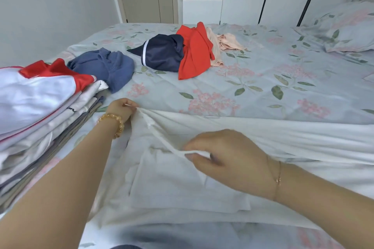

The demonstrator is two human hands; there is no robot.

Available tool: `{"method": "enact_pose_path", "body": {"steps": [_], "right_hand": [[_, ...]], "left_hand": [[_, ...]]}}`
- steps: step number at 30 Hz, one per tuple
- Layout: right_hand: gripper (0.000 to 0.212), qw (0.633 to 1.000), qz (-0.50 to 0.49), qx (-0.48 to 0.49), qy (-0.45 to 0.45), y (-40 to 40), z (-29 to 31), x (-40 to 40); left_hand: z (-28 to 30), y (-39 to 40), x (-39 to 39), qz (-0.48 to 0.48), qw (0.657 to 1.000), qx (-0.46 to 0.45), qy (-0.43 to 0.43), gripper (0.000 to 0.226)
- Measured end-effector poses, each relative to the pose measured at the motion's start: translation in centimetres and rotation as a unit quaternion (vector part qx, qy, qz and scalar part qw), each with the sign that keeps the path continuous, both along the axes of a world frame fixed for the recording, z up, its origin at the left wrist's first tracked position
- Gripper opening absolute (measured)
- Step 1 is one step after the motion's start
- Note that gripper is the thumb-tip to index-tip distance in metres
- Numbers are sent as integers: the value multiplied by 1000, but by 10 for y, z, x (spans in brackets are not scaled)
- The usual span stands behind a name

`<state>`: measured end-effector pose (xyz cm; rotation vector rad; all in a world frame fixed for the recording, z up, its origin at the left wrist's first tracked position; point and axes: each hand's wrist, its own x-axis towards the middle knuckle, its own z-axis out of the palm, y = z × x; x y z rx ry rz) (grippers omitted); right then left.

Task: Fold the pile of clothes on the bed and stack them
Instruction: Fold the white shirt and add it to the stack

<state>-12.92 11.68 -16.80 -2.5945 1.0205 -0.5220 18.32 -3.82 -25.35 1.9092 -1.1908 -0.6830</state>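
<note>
A white garment [182,184] lies spread across the lower centre of the frame on the bed [263,91], and both hands are working one of its edges. The left hand [121,108], left of centre, has its fingers curled and pinches a corner of the cloth, drawing it up into a ridge. The right hand [224,159], lower centre-right, pinches the same raised edge between thumb and fingertips, the other fingers loosely bent above the fabric. Between the two pinches the hem runs taut on a slant, while the rest of the garment lies flat beneath and trails off to the right edge.

This looks like the start of a fold on this piece: the edge is lifted but not yet laid over. The next move probably calls for carrying that edge across the body of the garment with both pinches kept level, so the fold lands straight, then smoothing it flat.

A stack of folded clothes [40,111] stands at the left edge of the frame, just beside the left forearm. Unfolded pieces wait further up the bed: a blue garment [109,66] at upper left, then a navy piece [162,52], a red one [195,54] and a pale pink one [226,43] heaped together at upper centre. Much of the task appears done, with several items left.
</note>
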Motion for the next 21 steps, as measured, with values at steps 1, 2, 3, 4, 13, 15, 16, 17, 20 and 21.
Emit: {"method": "enact_pose_path", "body": {"steps": [1, 2, 3, 4, 13, 15, 16, 17, 20, 21], "right_hand": [[24, 999, 12, -5, 41, 8, -10, 6], [28, 997, 27, 13, 74, 15, -19, 12], [31, 993, 45, 47, 99, 21, -26, 16], [35, 987, 64, 87, 115, 25, -31, 18], [38, 988, 1, 120, -95, 12, -24, -69], [38, 987, -57, 103, -109, -4, -33, -84], [36, 986, -82, 100, -105, -12, -38, -86], [36, 986, -101, 98, -94, -19, -43, -85], [54, 980, -137, 136, -56, -32, -58, -67], [61, 973, -143, 169, -71, -34, -60, -59]], "left_hand": [[-2, 0, 1, 11, 1000, 1, -26, 36], [-3, 0, 2, 21, 998, 2, -56, 35], [-3, 2, 0, 21, 996, 8, -86, 32], [-1, 4, -2, 9, 994, 11, -111, 29], [70, 123, -70, -331, 926, -79, -163, 30], [72, 165, -84, -389, 912, -4, -131, 17], [70, 183, -92, -397, 909, 34, -123, 11], [66, 198, -100, -395, 909, 60, -120, 11], [49, 223, -121, -370, 918, 75, -119, 42], [45, 226, -126, -363, 920, 76, -123, 52]]}}
